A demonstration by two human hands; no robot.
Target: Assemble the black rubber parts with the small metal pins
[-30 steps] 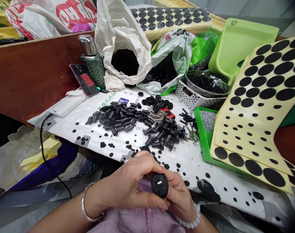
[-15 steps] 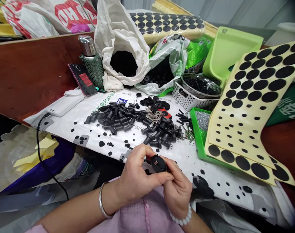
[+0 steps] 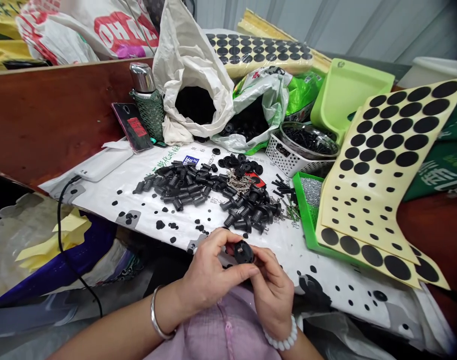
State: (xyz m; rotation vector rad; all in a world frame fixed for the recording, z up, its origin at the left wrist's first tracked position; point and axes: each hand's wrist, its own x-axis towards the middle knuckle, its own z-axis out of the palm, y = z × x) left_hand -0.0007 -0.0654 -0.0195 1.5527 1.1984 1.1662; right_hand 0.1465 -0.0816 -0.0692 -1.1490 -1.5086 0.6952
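Observation:
My left hand (image 3: pixel 209 272) and my right hand (image 3: pixel 273 290) meet at the near edge of the table, both pinching one small round black plastic part (image 3: pixel 244 252) with a bit of metal at its centre. The fingers of both hands are closed round it. Just beyond my hands lies a heap of black cylindrical parts (image 3: pixel 186 182) and a second heap of black stemmed parts (image 3: pixel 251 207) with small metal clips (image 3: pixel 240 180) between them, all on a white printed sheet (image 3: pixel 145 210).
A green tray (image 3: pixel 307 220) of tiny metal pieces sits to the right under yellow sheets of black round stickers (image 3: pixel 378 165). Behind are a white basket with a bowl (image 3: pixel 305 142), open bags (image 3: pixel 198 85), a flask (image 3: pixel 147 100), a phone (image 3: pixel 132 125) and a charger cable (image 3: pixel 63 225).
Both hands have moved up and away from my body toward the table edge, still holding the black part, which has been turned between the fingers. The view has shifted slightly.

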